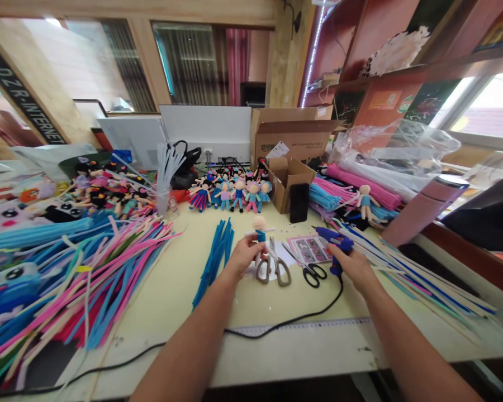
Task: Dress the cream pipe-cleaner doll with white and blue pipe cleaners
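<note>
Between the fingers of my left hand (246,255) is a small pipe-cleaner doll (259,225) with a pale head, outstretched arms and a teal body. My right hand (352,266) is wrapped round the handle of a blue glue gun (335,239), whose nozzle points left toward the doll. A black cord runs from the gun across the table. Just below the doll lie grey-handled scissors (273,269), and black-handled scissors (313,273) rest near the gun. Behind them is a printed picture sheet (312,249). Teal pipe cleaners (213,259) lie left of my left hand.
Loose coloured pipe cleaners (104,268) pile up on the left, with more strips (419,273) at right. Several finished dolls (238,192) stand at the back beside a small cardboard box (280,187) and a black phone (299,203). A pink bottle (423,211) leans at right.
</note>
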The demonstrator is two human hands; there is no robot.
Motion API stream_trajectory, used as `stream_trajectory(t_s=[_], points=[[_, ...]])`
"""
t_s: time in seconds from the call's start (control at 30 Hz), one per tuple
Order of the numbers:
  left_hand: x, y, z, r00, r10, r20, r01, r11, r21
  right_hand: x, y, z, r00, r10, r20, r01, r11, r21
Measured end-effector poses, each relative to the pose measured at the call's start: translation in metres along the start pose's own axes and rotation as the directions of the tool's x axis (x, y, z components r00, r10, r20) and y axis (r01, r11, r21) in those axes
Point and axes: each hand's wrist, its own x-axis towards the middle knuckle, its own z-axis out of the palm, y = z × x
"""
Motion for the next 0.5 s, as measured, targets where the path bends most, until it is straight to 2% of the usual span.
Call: stream_trajectory(t_s=[0.1,0.17,0.33,0.5], points=[[0.0,0.003,-0.002,0.999,-0.032,-0.009,0.032,0.998,-0.049,-0.001,-0.022,0.006,0.995,-0.074,0.071,0.052,0.959,0.279],[-0.001,0.006,-0.003,0.998,-0.063,-0.026,0.06,0.995,-0.081,-0.001,-0.04,0.015,0.983,-0.135,0.122,0.076,0.914,0.399],[-0.002,0.012,-0.006,0.996,-0.073,-0.057,0.064,0.987,-0.15,-0.002,-0.068,0.048,0.913,-0.262,0.312,0.087,0.874,0.478],[0.001,0.009,-0.008,0.993,-0.099,-0.066,0.085,0.978,-0.188,-0.01,-0.066,0.073,0.848,-0.29,0.445,-0.002,0.837,0.548]])
